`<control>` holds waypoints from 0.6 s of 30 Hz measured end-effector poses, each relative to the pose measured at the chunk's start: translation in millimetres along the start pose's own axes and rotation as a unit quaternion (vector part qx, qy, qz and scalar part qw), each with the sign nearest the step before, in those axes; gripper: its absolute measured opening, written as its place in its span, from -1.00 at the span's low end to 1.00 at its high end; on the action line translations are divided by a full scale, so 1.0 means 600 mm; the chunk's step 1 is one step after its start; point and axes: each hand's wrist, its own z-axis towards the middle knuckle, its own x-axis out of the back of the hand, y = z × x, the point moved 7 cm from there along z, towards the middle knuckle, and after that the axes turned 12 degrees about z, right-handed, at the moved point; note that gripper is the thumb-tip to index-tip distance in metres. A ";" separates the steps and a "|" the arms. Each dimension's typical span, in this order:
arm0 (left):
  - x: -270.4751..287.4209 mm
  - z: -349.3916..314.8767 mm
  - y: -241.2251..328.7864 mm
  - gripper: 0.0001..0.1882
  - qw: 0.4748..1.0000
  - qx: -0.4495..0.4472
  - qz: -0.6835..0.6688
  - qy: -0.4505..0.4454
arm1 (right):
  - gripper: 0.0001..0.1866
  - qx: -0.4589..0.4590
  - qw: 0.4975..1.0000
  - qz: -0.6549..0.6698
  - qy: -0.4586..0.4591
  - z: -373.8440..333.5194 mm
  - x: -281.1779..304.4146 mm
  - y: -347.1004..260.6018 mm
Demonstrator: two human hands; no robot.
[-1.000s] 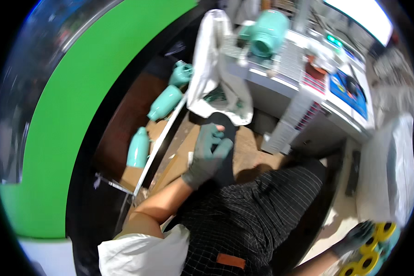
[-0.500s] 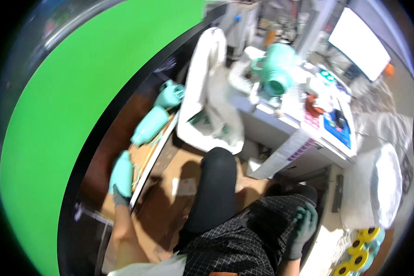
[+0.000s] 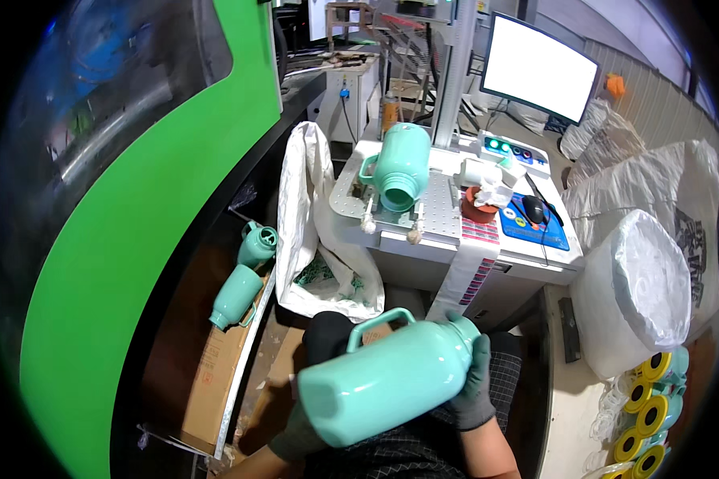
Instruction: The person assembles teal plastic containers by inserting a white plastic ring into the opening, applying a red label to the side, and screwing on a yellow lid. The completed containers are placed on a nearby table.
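Observation:
A glossy mint-green thermos jug with a side handle lies tilted across my lap, held between both gloved hands. My right hand is closed around its neck end at the right. Against the underside of its wide base is my left hand, its fingers mostly hidden behind the jug. Another mint-green jug lies on the perforated plate of the workbench, its open neck facing me. Two more, a jug and a jug, lie in the low trough at the left.
A white sack stands between the green machine and the bench. On the bench are a monitor, a mouse and a label strip. To the right are a lined white bin and several yellow-ringed jugs.
My left hand has lifted the nearest jug from the trough to my lap. My right hand has left my thigh and taken its neck. The view has shifted up.

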 end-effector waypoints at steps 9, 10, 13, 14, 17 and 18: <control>-0.142 0.097 0.218 -0.01 0.953 -0.218 0.146 -0.151 | -0.31 0.149 0.916 -0.373 -0.020 -0.180 0.072 -0.051; -0.186 0.091 0.251 0.06 0.924 -0.288 0.161 -0.193 | -0.39 0.140 0.945 -0.295 -0.022 -0.183 0.073 -0.054; -0.239 0.104 0.274 0.09 0.915 -0.332 0.163 -0.162 | -0.61 0.232 0.864 -0.430 0.120 -0.230 0.129 -0.115; -0.245 0.110 0.275 0.08 0.905 -0.332 0.190 -0.186 | -0.66 0.303 0.802 -0.501 0.116 -0.251 0.113 -0.140; -0.276 0.117 0.287 0.06 0.861 -0.306 0.279 -0.297 | -0.75 0.215 0.752 -0.621 -0.050 -0.253 0.004 -0.167; -0.289 0.110 0.283 0.06 0.848 -0.307 0.281 -0.327 | -0.71 0.168 0.747 -0.642 -0.042 -0.256 0.010 -0.164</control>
